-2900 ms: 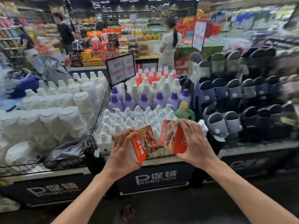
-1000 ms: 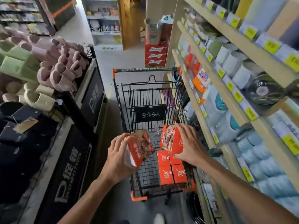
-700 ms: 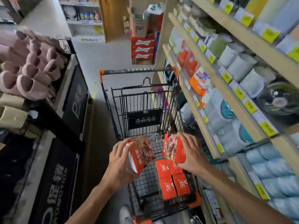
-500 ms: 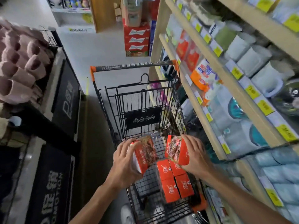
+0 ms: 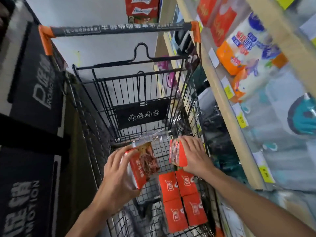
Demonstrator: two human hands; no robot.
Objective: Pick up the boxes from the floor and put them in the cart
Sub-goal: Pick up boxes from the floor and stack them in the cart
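Boxes go beside the stack (image 5: 182, 200) in the cart (image 5: 109, 29): our left hand (image 5: 118, 175) grips one box (image 5: 144, 164), right hand (image 5: 194, 155) another (image 5: 177, 153).

A pale wooden shelf unit (image 5: 227, 100) with yellow price tags (image 5: 241, 119) along its edges runs down the right side, carrying orange and white printed packs (image 5: 239, 48) and red packets (image 5: 220, 23). On the left stands a black display panel with white "PROMOTION" lettering (image 5: 39, 93); at the top, red cartons with white labels (image 5: 142, 9) sit on the pale grey floor (image 5: 95, 14)
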